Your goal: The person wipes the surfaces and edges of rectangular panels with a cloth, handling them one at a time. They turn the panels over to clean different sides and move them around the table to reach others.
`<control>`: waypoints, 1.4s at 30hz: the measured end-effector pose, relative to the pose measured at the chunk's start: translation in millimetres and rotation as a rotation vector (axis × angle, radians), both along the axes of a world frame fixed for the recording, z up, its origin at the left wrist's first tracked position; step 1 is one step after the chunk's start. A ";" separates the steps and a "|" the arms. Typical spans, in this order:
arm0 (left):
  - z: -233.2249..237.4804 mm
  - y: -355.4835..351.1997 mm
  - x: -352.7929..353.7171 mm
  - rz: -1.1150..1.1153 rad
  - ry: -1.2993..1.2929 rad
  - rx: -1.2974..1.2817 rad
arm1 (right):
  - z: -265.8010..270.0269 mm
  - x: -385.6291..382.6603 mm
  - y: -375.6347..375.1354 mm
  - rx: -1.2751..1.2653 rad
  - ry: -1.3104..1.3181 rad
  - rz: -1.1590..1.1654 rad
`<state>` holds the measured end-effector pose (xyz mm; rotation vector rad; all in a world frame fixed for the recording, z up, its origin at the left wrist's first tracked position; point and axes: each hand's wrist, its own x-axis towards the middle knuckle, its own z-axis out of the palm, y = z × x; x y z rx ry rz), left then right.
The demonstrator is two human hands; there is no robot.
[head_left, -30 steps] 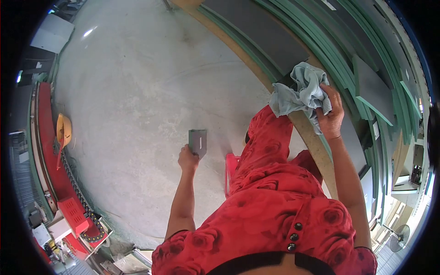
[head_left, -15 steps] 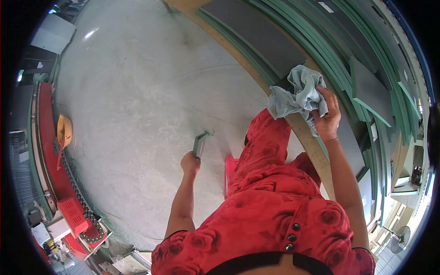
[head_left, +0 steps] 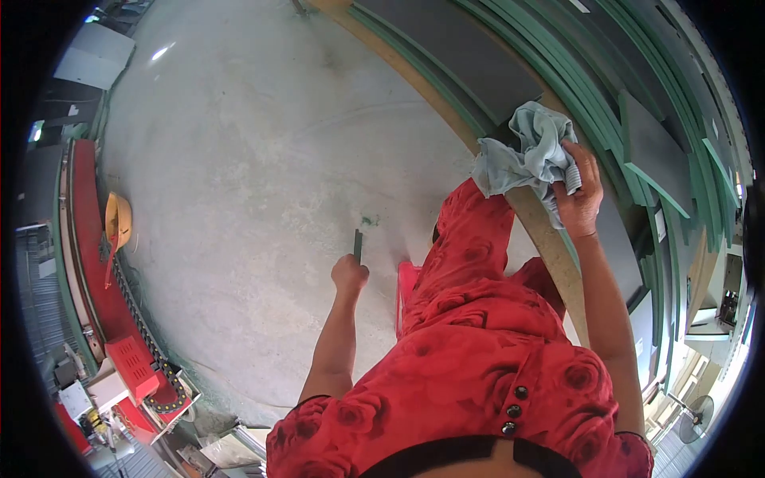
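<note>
My left hand is closed around a narrow, dark green strip, held out over the floor. The strip appears nearly edge-on, and its lower end is hidden in my fist. On the right, my right hand grips the edge of a crumpled pale grey-blue cloth, which has a ribbed band near my fingers. The cloth lies bunched over the wooden table edge, beside a dark grey panel with a green edge.
Stacks of green-edged boards fill the right side. A pink stool stands by my leg. At the left are a red machine and a yellow helmet-like object. A fan stands at lower right.
My left hand has moved slightly right, and the strip has turned from a broader, bent-looking view to nearly edge-on. My right hand keeps its grip on the cloth; the whole view has shifted slightly.
</note>
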<state>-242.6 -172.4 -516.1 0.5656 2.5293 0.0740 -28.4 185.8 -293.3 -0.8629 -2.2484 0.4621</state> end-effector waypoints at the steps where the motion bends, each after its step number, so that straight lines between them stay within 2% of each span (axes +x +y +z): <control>1: 1.7 5.2 -1.7 0.007 0.017 0.002 | 0.0 0.3 0.2 0.013 0.002 0.004; 12: 1.1 25.3 -29.7 -0.095 0.007 -0.001 | -1.5 2.9 1.6 0.028 -0.009 -0.006; 15: -0.2 13.5 -44.7 -0.060 0.074 0.060 | -3.6 4.1 1.6 0.003 -0.004 -0.014; 21: 34.4 2.7 -72.4 -0.162 -0.012 -0.069 | -1.1 3.2 1.6 0.001 0.006 -0.002; 23: 40.4 11.5 -83.6 -0.274 -0.166 -0.284 | -0.7 3.1 1.6 -0.007 0.016 0.004; 26: 38.5 24.8 -85.7 -0.336 -0.273 -0.406 | -3.7 4.1 3.1 0.000 0.007 -0.006; 30: -3.6 17.4 -66.3 -0.243 -0.236 -0.367 | -2.0 2.8 1.5 -0.027 0.005 -0.009; 32: -24.7 8.0 -55.0 -0.125 -0.133 -0.234 | -1.7 2.2 1.7 -0.035 0.026 0.014; 34: -28.2 8.7 -48.8 -0.086 -0.142 -0.219 | -2.4 2.3 1.1 -0.031 0.020 0.010; 39: -25.9 5.7 -50.7 -0.183 -0.162 -0.219 | -2.1 0.9 0.7 -0.041 0.018 0.016; 42: -18.0 -3.6 -53.9 -0.163 -0.164 -0.229 | -1.5 0.6 0.0 -0.034 0.028 0.016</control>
